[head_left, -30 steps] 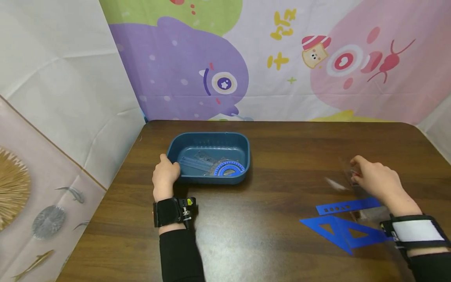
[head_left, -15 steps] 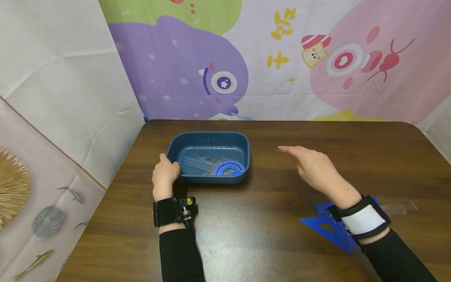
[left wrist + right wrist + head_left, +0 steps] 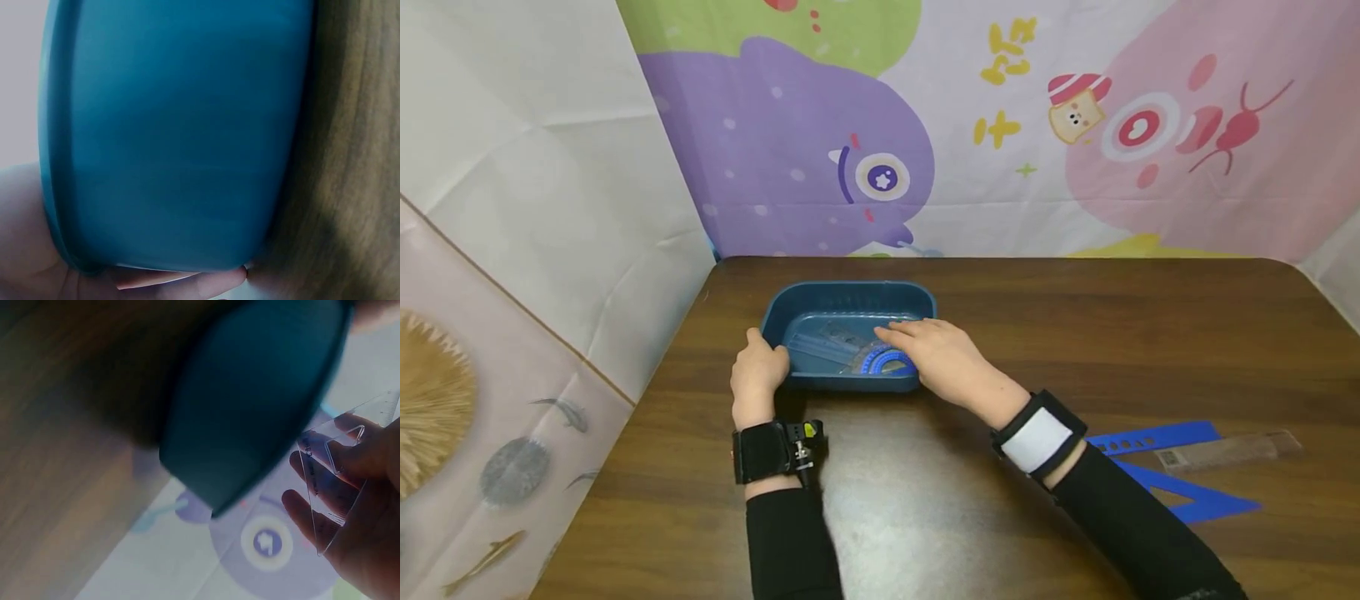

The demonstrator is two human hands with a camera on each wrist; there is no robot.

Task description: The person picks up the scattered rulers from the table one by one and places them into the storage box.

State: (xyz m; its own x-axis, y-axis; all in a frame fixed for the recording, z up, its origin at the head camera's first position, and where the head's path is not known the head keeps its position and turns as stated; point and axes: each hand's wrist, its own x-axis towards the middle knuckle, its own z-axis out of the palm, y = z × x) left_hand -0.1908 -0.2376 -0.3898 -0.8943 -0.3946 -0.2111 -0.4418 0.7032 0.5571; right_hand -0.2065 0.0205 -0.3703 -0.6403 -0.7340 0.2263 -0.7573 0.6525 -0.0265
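A teal plastic box (image 3: 850, 382) stands on the table, with a blue protractor (image 3: 872, 358) and clear rulers (image 3: 816, 346) lying inside. My left hand (image 3: 757, 375) grips its left end, thumb at the rim; the left wrist view shows fingers against the outer wall (image 3: 181, 144). Over the box's right end is my right hand (image 3: 951, 358), palm down. In the right wrist view that hand holds a clear set square (image 3: 314, 481) between thumb and fingers, close beside the box rim.
On the right side of the table lie a blue ruler with cut-out holes (image 3: 1187, 433), a blue set square (image 3: 1213, 503) and a clear ruler (image 3: 1232, 450). My right forearm (image 3: 1135, 508) passes over part of them. A cartoon-printed cloth (image 3: 985, 208) hangs behind the table.
My right hand has picked up the clear set square from the right side and moved left to above the box. The left hand stays on the box's left end.
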